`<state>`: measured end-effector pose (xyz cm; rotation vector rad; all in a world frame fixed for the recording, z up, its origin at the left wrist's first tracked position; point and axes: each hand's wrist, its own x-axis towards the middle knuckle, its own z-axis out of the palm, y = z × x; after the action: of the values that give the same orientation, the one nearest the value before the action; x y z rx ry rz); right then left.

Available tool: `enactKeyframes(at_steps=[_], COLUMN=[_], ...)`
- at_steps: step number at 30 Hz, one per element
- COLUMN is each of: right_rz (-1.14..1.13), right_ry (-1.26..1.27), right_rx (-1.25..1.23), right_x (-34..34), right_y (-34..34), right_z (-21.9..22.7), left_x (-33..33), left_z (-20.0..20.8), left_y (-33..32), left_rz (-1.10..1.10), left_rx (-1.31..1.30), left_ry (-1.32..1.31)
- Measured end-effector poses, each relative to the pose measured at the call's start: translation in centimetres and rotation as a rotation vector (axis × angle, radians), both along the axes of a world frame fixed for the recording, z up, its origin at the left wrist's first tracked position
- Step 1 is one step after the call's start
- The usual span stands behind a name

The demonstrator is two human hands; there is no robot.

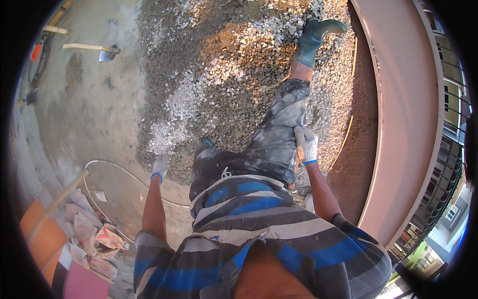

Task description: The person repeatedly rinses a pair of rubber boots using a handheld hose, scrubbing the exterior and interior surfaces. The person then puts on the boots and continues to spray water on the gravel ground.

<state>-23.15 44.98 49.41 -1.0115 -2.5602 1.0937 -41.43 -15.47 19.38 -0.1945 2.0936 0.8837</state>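
My left hand point(160, 166), in a pale work glove with a blue cuff, hangs over the edge of the gravel point(219, 94). Its fingers point forward, stretched out, and nothing shows in them. Beside my right thigh is my right hand point(307, 144), in a matching glove with a soiled palm side. It is close against the dark, stained trouser leg point(276, 127); its fingers look bent, and whether they grip the cloth is not clear. My right foot, in a green rubber boot point(311, 42), stands far forward on the gravel. My left boot point(207, 143) shows only in part.
A hoe point(92, 47) lies on the concrete point(112, 124) at far left. A pale hose point(88, 187) curves near crumpled sacks point(89, 224) and a long wooden handle point(57, 204). A low pinkish wall point(408, 99) with railings point(450, 149) behind it bounds the right side. A whitish container point(309, 203) is partly hidden by my right arm.
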Motion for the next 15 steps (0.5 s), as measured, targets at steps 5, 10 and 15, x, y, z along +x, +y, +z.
enactKeyframes(at_steps=[5, 10, 15], right_rz=[-0.025, 0.002, 0.017], right_ry=[-0.022, -0.05, -0.049], right_rx=[-0.019, -0.043, 0.039], right_x=[0.8, -0.3, 0.9], right_y=[0.5, 0.3, 1.2], right_z=[0.1, 0.1, 0.2], left_x=[4.0, 6.6, 6.6], left_z=[-1.6, -3.0, -0.8], left_y=[-2.1, -4.7, -0.5], left_rz=[0.029, 0.108, -0.312], left_rx=[0.013, -0.001, -0.081], left_ry=[-0.076, -0.035, 0.146])
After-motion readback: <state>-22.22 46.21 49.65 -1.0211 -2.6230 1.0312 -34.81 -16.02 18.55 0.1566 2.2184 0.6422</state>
